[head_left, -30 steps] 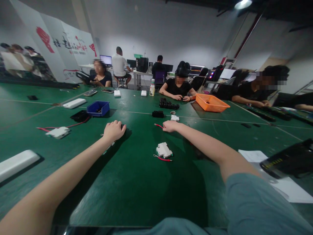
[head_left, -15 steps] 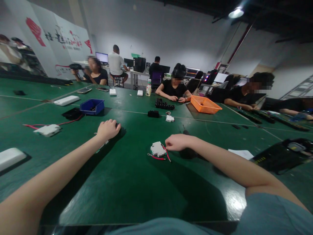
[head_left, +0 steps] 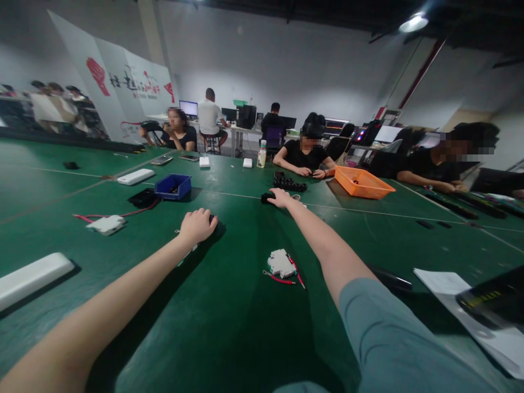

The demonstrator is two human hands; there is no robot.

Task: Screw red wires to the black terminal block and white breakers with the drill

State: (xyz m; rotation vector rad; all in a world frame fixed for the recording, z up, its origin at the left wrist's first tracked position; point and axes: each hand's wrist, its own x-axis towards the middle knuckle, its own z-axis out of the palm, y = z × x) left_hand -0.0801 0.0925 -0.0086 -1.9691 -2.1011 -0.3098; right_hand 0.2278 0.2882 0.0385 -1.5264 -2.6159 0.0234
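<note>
- taking the white module (head_left: 281,263) as the clock's centre: it lies on the green table (head_left: 229,327), one red lead (head_left: 282,280) just beside it at six o'clock, another red wire (head_left: 300,275) slanting at four.
- right hand (head_left: 281,197), at twelve o'clock, has its fingers on the black block (head_left: 265,198); i cannot tell whether they grip it.
- left hand (head_left: 197,225), at ten o'clock, is curled, perhaps over the dark lump (head_left: 213,218) by its fingertips; its hold cannot be told.
- blue bin (head_left: 170,191) is farther out at ten o'clock, orange tray (head_left: 362,191) between one and two.
</note>
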